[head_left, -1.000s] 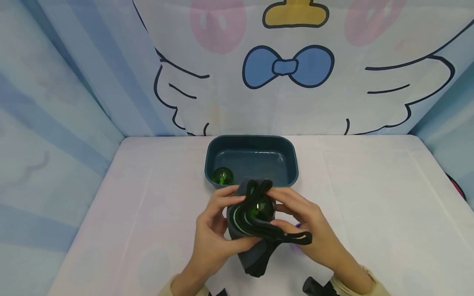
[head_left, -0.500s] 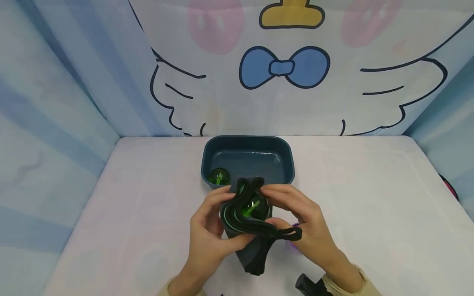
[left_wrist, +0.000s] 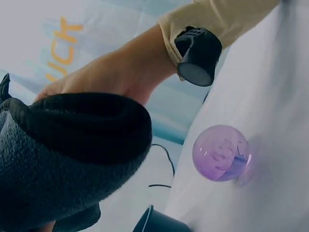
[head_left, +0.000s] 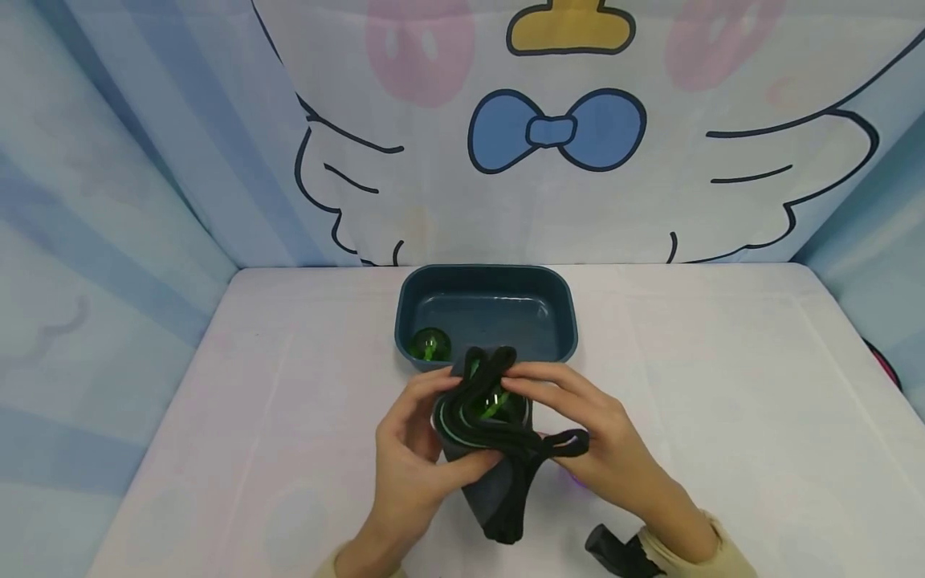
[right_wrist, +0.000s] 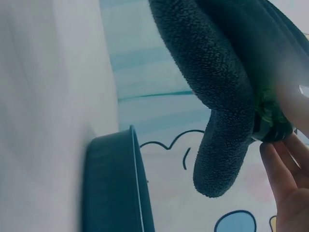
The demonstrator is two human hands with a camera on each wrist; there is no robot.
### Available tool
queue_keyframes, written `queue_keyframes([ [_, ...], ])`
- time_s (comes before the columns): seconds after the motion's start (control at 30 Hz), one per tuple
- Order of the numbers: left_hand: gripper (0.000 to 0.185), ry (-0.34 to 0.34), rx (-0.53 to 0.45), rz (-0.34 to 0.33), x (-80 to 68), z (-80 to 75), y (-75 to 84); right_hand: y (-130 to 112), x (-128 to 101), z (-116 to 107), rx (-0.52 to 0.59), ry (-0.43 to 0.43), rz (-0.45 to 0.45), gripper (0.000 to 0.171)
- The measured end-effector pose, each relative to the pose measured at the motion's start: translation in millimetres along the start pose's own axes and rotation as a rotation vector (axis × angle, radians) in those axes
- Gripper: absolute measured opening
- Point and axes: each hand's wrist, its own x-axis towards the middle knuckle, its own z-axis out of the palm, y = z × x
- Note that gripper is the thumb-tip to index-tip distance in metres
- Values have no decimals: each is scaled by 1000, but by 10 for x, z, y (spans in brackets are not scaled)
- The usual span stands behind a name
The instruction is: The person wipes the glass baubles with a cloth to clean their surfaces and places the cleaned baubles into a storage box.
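Note:
A folded dark towel (head_left: 491, 494) with a fuzzy outer face is held upright above the table in my left hand (head_left: 408, 461), fingers behind it and thumb across its front. Tucked in the towel's folds is a clear green ball (head_left: 499, 404). My right hand (head_left: 614, 449) pinches this ball between fingers and thumb, as the right wrist view shows; in the head view its thumb is hidden behind a towel flap. A clear purple ball (left_wrist: 221, 153) lies on the table, nearly covered by my right hand in the head view.
Just beyond my hands stands a dark blue tub (head_left: 506, 317). Another green ball (head_left: 430, 345) sits in its near left corner. A black camera (head_left: 621, 552) is strapped at my right wrist. Printed curtains (head_left: 556, 209) rise behind the table and at both sides.
Towel and hands have shifted slightly left in the head view. My right thumb has slipped from the ball's front to behind the towel flap, and the ball shows less.

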Motion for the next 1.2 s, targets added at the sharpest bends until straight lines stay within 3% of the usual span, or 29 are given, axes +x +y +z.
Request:
queue_keyframes([
  [0.13,61,-15,13,18,0,-7,10,38,-4,35,41,52,-21,43],
  [0.37,61,-69,20,127,-10,-8,4,87,-22,117,258,161,-19,41],
  [0.6,61,-71,57,125,-5,-14,-15,44,-29,134,220,175,170,41],
  [0.7,60,-59,54,115,4,-23,-18,27,-17,123,196,150,195,46],
  [0.8,61,-54,37,112,11,-22,-17,15,-12,98,184,121,153,50],
  [1.0,61,-62,-4,82,1,0,-8,23,-12,-20,90,23,-60,46],
  [1.2,62,-79,-33,74,6,-18,7,28,3,9,-5,19,-87,46],
])
